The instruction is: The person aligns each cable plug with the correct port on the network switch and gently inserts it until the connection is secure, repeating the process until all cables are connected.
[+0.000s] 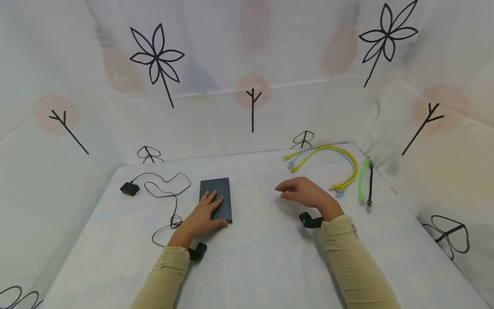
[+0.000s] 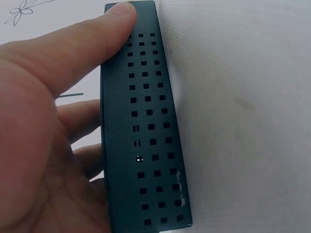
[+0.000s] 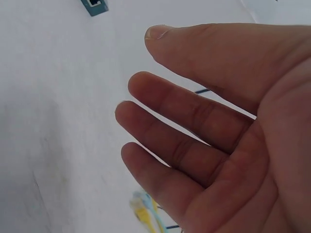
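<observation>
A flat dark blue-grey metal box (image 1: 222,189), its kind not clear, lies on the white table left of centre. My left hand (image 1: 200,216) rests on it with fingers spread over the top and thumb at the near edge. In the left wrist view the thumb (image 2: 114,22) touches the box's side, which has rows of small square holes. The fingertips are hidden behind the box there. My right hand (image 1: 305,193) hovers over the table, holding nothing, its fingers loosely extended. Yellow and light blue network cables (image 1: 353,165) lie beyond it.
A black power adapter (image 1: 130,188) with a long thin cord (image 1: 175,195) lies left of the box, the cord looping close to my left forearm. Short green (image 1: 361,182) and black (image 1: 371,182) cables lie at far right. White printed fabric walls (image 1: 216,120) enclose the table.
</observation>
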Demonstrator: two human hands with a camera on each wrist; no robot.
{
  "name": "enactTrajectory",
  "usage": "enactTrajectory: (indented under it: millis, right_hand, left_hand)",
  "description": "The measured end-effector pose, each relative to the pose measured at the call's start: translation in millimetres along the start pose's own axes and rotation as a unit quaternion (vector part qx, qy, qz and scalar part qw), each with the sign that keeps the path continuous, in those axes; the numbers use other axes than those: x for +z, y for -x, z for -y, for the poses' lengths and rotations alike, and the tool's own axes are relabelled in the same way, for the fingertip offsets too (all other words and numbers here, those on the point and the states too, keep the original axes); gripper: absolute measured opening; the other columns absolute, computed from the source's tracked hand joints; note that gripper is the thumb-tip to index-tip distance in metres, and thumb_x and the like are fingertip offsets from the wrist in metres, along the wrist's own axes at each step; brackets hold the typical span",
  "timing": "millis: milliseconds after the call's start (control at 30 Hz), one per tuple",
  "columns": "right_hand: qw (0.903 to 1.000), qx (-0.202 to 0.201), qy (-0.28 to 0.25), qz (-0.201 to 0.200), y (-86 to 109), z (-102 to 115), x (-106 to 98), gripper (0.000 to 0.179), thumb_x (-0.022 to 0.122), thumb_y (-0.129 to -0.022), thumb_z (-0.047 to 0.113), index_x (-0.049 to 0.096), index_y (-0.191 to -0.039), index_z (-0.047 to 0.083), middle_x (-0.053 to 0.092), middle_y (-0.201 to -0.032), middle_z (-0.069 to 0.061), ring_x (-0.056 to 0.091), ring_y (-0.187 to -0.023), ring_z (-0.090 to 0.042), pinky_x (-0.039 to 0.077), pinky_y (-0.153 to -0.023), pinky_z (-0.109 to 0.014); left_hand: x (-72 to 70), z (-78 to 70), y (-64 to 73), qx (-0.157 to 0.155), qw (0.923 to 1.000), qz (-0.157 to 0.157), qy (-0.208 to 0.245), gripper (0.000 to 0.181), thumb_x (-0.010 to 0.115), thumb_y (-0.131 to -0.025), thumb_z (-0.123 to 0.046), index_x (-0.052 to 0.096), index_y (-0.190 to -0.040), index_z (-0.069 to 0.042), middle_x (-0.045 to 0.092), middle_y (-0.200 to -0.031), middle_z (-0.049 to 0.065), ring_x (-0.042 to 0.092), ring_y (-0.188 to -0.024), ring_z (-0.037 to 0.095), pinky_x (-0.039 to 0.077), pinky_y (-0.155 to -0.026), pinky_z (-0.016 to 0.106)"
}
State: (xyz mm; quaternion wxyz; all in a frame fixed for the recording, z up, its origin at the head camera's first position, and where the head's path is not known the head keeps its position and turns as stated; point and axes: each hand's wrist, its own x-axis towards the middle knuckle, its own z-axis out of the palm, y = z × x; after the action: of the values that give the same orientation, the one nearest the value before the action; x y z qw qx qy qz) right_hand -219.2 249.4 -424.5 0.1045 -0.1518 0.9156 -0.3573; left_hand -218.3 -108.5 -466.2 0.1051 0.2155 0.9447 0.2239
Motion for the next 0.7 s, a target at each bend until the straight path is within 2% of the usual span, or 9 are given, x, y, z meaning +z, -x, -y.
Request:
enactTrajectory:
  millis: [400,700]
  right_hand:
    - [0.9993,0.019,-0.014,-0.028,7.5,-17.3,-18.1,0.035,0.065,-0.093,0.030,0.067,-0.125,0.015,0.065,-0.127,-0.003,0.059,-0.119,-0.024,0.049,-0.098,-0.042]
    - [0.9982,0.028,-0.019,-0.049,16.7,-27.1,-31.8,0.034,0.064,-0.094,0.027,0.067,-0.124,0.011,0.065,-0.126,-0.008,0.059,-0.118,-0.027,0.048,-0.098,-0.046]
  left_hand:
    - [-0.2,0.3,1.2,0.000,1.0000,0.000,0.007,0.087,0.072,-0.084,-0.049,0.031,-0.153,-0.017,0.012,-0.164,0.008,0.000,-0.152,0.033,0.023,-0.117,0.058]
    - [-0.9,-0.7,1.2,0.002,1.0000,0.002,0.007,0.086,0.071,-0.084,-0.049,0.030,-0.153,-0.017,0.012,-0.164,0.008,0.000,-0.152,0.033,0.022,-0.117,0.059]
